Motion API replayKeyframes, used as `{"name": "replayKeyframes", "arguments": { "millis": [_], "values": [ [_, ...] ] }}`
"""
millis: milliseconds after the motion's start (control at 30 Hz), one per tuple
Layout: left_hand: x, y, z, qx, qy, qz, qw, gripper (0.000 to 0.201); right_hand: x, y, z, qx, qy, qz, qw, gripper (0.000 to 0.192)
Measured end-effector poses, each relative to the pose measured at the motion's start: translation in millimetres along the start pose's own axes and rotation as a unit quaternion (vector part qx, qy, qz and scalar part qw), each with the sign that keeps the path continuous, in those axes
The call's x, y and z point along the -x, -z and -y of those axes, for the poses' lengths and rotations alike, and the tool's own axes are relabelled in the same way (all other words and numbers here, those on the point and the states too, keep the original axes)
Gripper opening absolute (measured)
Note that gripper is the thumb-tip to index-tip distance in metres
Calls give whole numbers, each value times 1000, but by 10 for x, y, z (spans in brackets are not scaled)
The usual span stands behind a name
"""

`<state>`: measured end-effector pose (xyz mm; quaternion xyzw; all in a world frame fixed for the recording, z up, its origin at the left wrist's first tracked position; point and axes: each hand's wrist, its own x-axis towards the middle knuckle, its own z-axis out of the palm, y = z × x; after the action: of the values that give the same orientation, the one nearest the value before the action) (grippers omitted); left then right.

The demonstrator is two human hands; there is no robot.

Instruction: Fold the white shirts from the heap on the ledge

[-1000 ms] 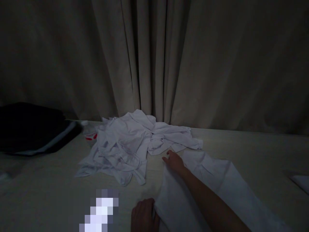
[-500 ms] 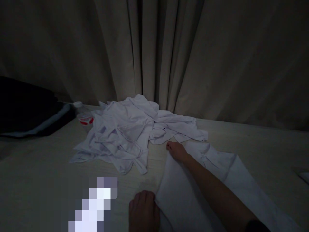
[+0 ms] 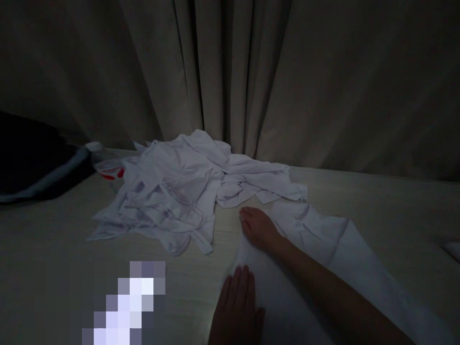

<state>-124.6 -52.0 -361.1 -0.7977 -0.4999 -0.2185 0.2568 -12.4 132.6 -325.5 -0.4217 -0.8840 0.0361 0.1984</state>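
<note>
A white cloth garment (image 3: 345, 249) is spread over the floor at lower right, with creases near its far end. My left hand (image 3: 235, 309) lies flat on its near left edge, fingers stretched out and pointing away from me. Farther off, my right hand (image 3: 260, 229) rests over the far left corner, palm down, its fingers extended and not gripping the cloth. My right forearm crosses above the garment and hides part of it. Just beyond the hands is a crumpled heap of white clothes (image 3: 172, 182).
Grey-brown curtains (image 3: 316, 96) hang along the back. At the left stand a clear bottle (image 3: 108, 167) with a red label and a dark bundle (image 3: 32, 163) with a light stripe. A pixelated bright patch covers part of the floor (image 3: 187, 297) at lower left.
Both hands have let go of the garment's edge and now lie on it with fingers out. My left hand has moved right onto the cloth. The view has shifted slightly.
</note>
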Motion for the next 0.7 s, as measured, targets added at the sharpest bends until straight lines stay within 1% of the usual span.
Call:
{"name": "replayKeyframes", "arguments": {
  "millis": [67, 133, 233, 300, 400, 467, 533, 567, 633, 700],
  "values": [
    [111, -46, 29, -23, -5, 7, 1000, 56, 90, -57, -23, 12, 18, 54, 998, 47],
    [195, -62, 59, -31, -10, 16, 999, 63, 142, -119, -64, 25, 12, 87, 996, 53],
    [244, -51, 71, -22, -16, 30, 999, 72, 135, -184, -110, 31, 3, 101, 994, 60],
    [247, -38, 65, -11, -10, 44, 999, 75, 93, -183, -104, 34, -2, 109, 993, 61],
    [251, -24, 56, 5, 2, 66, 998, 76, 72, -67, -36, 35, -12, 100, 994, 63],
    [261, -15, 55, 8, 6, 79, 997, 75, 189, 102, 34, 31, -16, 68, 997, 63],
    [276, -7, 58, 3, 10, 80, 997, 74, 497, 326, 101, 26, -27, 26, 999, 61],
    [283, -4, 62, 0, 11, 77, 997, 73, 735, 445, 122, 26, -39, 8, 999, 60],
    [292, -1, 78, -7, 10, 73, 997, 72, 1364, 662, 115, 29, -76, -15, 997, 58],
    [280, 7, 101, -11, 6, 76, 997, 69, 2130, 823, 16, 40, -136, -16, 990, 58]
  ]
}}
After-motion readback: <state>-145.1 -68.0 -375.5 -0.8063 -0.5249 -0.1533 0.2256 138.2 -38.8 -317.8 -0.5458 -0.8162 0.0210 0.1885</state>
